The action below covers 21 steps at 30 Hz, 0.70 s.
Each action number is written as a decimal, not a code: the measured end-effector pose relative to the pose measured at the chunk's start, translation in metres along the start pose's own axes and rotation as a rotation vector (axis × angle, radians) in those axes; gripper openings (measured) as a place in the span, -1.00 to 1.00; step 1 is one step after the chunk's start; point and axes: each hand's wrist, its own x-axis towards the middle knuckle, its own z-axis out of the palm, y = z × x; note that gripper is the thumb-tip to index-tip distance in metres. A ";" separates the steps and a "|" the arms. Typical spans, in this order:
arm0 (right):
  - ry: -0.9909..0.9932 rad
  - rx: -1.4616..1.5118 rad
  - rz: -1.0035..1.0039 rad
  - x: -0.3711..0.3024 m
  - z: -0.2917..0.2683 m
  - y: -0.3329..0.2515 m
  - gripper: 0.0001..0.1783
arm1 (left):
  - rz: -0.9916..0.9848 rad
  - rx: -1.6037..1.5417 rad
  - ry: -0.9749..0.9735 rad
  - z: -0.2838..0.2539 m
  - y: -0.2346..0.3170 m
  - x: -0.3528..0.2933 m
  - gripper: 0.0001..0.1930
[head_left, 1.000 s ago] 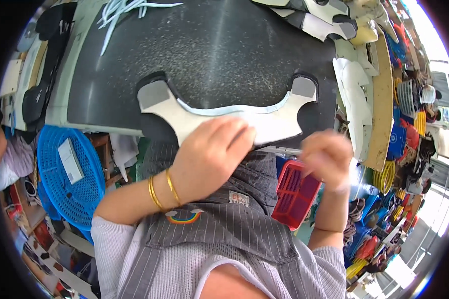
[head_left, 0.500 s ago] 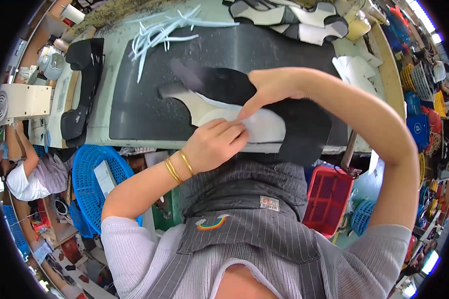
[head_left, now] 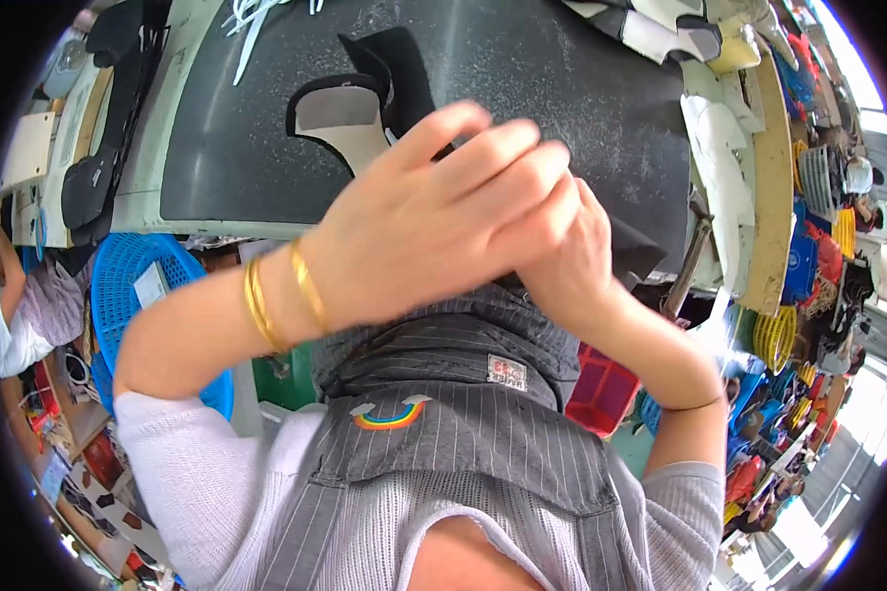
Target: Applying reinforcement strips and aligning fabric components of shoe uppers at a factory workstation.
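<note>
My left hand [head_left: 434,227], with gold bangles on the wrist, lies with straight fingers over my right hand [head_left: 572,266]; both hover close to the camera above the front edge of a black work mat [head_left: 562,69]. The right hand is mostly covered, so what it holds is hidden. A pale grey cut piece with a black border [head_left: 340,118] lies on the mat just beyond the left hand, its near end hidden under the hands. A black cut piece [head_left: 399,59] overlaps it at the far side.
White strips [head_left: 256,20] lie at the mat's far left. A blue basket [head_left: 128,286] and another person's sleeve [head_left: 10,325] are at left. A red crate [head_left: 601,394] sits below the bench. White pieces [head_left: 719,167] and coloured baskets [head_left: 774,335] line the right.
My right arm has drawn back from its reach over the cut piece, and both hands have come together closer to the camera, left over right.
</note>
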 end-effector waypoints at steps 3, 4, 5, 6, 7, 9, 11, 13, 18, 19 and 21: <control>-0.049 0.005 -0.019 -0.002 -0.008 0.003 -0.87 | 0.057 0.181 -0.379 0.018 -0.020 0.001 -0.79; -0.033 -0.010 -0.020 -0.005 -0.009 0.007 -0.87 | 0.047 0.133 -0.571 0.017 -0.021 0.002 -0.87; -0.038 0.058 0.005 -0.010 -0.010 0.009 -0.87 | 0.002 0.116 -0.487 0.019 -0.017 -0.004 -0.92; -0.044 0.127 0.031 -0.014 -0.012 0.010 -0.86 | -0.039 0.096 -0.405 0.023 -0.013 -0.012 -0.94; -0.070 0.177 0.077 -0.018 -0.014 0.010 -0.76 | -0.055 0.113 -0.374 0.024 -0.009 -0.017 -0.93; -0.044 0.214 0.074 -0.023 -0.014 0.013 -0.69 | -0.142 0.105 -0.324 0.022 0.000 -0.020 -0.92; -0.001 0.242 0.040 -0.028 -0.009 0.017 -0.53 | -0.182 0.112 -0.285 0.023 0.007 -0.028 -0.79; 0.031 0.233 0.024 -0.030 -0.007 0.020 -0.55 | -0.170 0.141 -0.198 0.026 0.013 -0.034 -0.76; 0.108 0.197 -0.111 -0.030 -0.003 0.024 -0.60 | -0.087 0.214 -0.100 0.036 0.013 -0.044 -0.84; 0.101 0.207 -0.125 -0.029 -0.003 0.026 -0.63 | -0.094 0.204 -0.108 0.035 0.012 -0.043 -0.84; 0.052 0.193 -0.137 -0.027 -0.005 0.025 -0.64 | -0.092 0.188 -0.193 0.030 0.010 -0.038 -0.86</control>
